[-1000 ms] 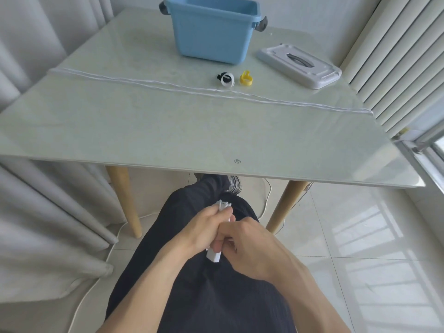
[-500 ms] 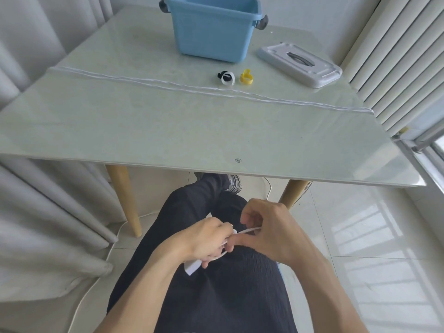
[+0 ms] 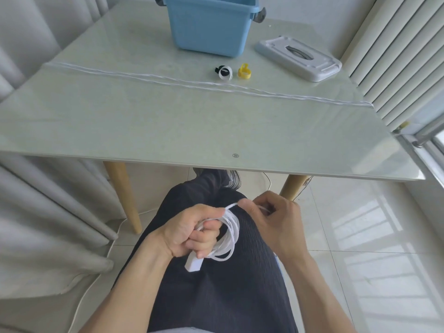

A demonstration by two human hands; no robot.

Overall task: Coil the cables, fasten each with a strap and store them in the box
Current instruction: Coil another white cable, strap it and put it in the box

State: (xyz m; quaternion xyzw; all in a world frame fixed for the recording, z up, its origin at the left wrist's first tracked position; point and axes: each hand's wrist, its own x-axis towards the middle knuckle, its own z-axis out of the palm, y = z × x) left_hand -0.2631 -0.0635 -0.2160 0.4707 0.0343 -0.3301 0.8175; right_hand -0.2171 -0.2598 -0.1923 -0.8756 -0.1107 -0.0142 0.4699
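Observation:
Over my lap, below the table's front edge, my left hand (image 3: 192,233) grips a coil of white cable (image 3: 229,239) with a white plug block (image 3: 193,263) hanging under it. My right hand (image 3: 274,216) pinches the cable's free strand just right of the coil. Two more white cables (image 3: 168,79) lie stretched side by side across the table. A white-and-black strap ring (image 3: 224,72) and a yellow strap ring (image 3: 244,71) sit beyond them. The blue box (image 3: 211,22) stands open at the table's far edge.
The box's grey-white lid (image 3: 298,59) lies to the right of the box. Curtains hang at the left, a radiator and window at the right. A thin wire runs along the floor by the wooden table legs (image 3: 125,195).
The hands have drawn apart: my right hand moved right and up with the strand, and the coil in my left hand now shows as open loops with the plug hanging below.

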